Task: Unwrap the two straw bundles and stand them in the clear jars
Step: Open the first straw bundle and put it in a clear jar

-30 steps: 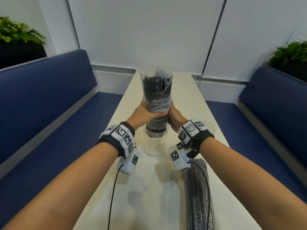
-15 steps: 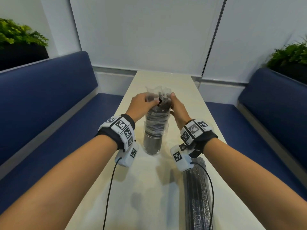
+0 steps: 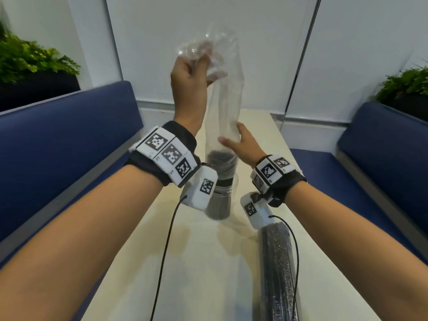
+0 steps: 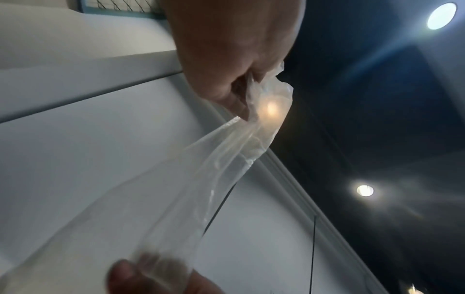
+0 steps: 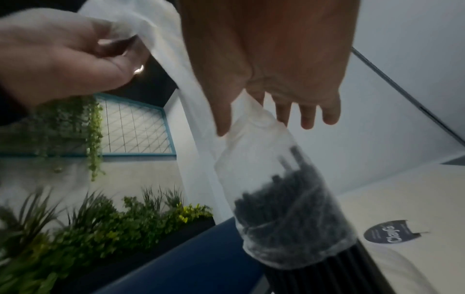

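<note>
Nearest, the second straw bundle [image 3: 279, 272] lies still wrapped on the desk [image 3: 203, 274]. Beyond it the first straws [image 3: 220, 181] stand in a clear jar [image 3: 218, 200], their tops still inside the plastic sleeve [image 3: 225, 117]. The right hand [image 3: 243, 144] rests open, fingers straight against the sleeve. Higher and farther, the left hand [image 3: 190, 82] pinches the sleeve's crumpled top. The pull should run straight up while the right hand steadies the straws, or the jar may tip.
</note>
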`<state>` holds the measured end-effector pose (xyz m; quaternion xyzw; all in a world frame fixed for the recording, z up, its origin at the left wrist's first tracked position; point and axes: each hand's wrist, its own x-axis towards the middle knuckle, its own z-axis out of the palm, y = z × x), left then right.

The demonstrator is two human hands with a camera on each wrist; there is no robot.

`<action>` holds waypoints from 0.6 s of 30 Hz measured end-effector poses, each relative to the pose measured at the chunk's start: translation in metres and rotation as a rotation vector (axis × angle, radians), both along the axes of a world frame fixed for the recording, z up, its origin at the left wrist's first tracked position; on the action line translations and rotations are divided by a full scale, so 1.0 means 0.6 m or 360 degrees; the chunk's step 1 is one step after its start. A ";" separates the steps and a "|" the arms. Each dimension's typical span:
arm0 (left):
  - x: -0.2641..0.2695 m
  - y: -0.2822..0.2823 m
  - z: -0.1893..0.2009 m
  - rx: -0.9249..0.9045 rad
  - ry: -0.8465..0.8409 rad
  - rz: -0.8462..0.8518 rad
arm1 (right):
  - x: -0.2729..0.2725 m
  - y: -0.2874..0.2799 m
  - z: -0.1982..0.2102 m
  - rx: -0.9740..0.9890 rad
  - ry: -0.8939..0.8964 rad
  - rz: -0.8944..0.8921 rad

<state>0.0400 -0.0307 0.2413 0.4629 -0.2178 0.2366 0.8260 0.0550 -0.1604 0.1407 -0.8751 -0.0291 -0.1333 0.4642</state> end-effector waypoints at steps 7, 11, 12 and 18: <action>-0.005 0.096 -0.049 0.0018 -0.0129 0.0597 | -0.001 -0.002 0.113 0.0537 -0.0289 -0.0250; 0.009 0.132 -0.159 0.0992 0.0407 0.0763 | -0.041 0.027 0.143 0.1252 -0.0237 0.0040; 0.003 0.133 -0.182 0.1239 0.0458 0.0686 | -0.056 0.040 0.138 0.1342 -0.0176 0.0116; -0.080 0.137 -0.256 0.0826 0.1088 -0.0638 | -0.146 0.097 0.026 0.1547 0.0216 0.0290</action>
